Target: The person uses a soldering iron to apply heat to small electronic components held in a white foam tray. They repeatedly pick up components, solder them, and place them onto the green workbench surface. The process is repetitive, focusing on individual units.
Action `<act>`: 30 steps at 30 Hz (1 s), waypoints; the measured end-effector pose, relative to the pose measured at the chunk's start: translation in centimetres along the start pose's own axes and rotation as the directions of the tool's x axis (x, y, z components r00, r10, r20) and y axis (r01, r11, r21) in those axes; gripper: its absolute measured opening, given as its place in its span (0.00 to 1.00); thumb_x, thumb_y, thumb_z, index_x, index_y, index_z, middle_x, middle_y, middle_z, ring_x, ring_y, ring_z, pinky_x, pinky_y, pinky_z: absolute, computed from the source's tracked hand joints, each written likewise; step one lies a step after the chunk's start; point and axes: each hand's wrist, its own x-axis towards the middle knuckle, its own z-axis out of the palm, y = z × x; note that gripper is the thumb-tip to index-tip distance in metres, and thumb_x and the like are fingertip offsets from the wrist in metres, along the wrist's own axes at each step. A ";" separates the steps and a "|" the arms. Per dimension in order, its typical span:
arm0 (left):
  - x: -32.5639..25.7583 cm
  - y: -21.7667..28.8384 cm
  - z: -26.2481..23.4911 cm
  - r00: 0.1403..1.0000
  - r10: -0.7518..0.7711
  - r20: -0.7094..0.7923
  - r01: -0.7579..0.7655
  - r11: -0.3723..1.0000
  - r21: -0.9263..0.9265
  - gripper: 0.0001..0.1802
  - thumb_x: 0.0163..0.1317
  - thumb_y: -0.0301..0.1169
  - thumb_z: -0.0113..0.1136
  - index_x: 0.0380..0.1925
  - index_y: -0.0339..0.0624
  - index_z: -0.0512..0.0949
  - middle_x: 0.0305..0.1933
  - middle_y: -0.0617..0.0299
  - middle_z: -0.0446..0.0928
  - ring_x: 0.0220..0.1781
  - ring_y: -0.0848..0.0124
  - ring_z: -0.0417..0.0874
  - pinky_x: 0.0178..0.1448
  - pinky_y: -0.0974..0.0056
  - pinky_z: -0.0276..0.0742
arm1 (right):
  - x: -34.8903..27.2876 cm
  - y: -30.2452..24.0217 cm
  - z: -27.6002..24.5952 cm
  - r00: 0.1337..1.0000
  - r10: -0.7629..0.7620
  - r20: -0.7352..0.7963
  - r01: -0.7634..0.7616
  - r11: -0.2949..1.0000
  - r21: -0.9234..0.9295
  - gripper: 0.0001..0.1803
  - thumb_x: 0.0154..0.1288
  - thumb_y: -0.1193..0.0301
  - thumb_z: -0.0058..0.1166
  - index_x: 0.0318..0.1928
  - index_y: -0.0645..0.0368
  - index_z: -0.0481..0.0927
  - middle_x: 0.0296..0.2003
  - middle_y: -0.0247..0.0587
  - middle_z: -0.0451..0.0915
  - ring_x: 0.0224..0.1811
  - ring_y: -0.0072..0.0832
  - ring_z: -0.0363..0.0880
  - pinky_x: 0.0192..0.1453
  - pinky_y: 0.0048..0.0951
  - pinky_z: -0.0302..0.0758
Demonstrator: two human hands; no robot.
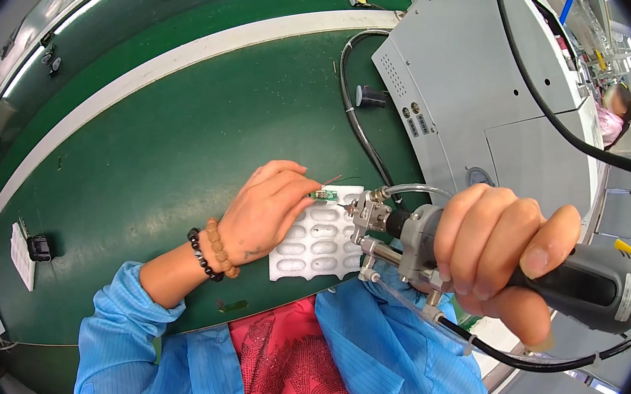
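My left hand [264,206], with two beaded bracelets on its wrist, pinches a small green circuit board [324,195] at its fingertips. Thin wires stick out from the board. Below it lies a white tray [296,264] with rows of oval pockets. My right hand [498,255] is wrapped round the black and grey handle of a soldering gun [578,285]. The gun's metal head [370,218] points left, its tip close beside the board; whether they touch I cannot tell. Clear tubing and a black cable run from the gun.
A large grey machine [450,83] stands at the right, with a black cable [353,116] curving along its left side. A small black part [370,96] lies near it. At the far left sit a white block [22,255] and a black piece [41,247]. Another person [614,115] is at the far right.
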 end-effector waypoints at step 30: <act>-1.7 -0.9 -0.2 0.979 -0.090 -0.185 0.067 0.990 -0.128 0.17 0.45 0.25 0.75 0.38 0.38 0.83 0.41 0.56 0.82 0.49 0.55 0.82 0.51 0.56 0.79 | 1.5 4.5 2.6 0.983 0.126 0.132 -0.122 0.992 -0.033 0.26 0.64 0.51 0.64 0.45 0.55 0.66 0.22 0.28 0.73 0.18 0.19 0.73 0.20 0.20 0.72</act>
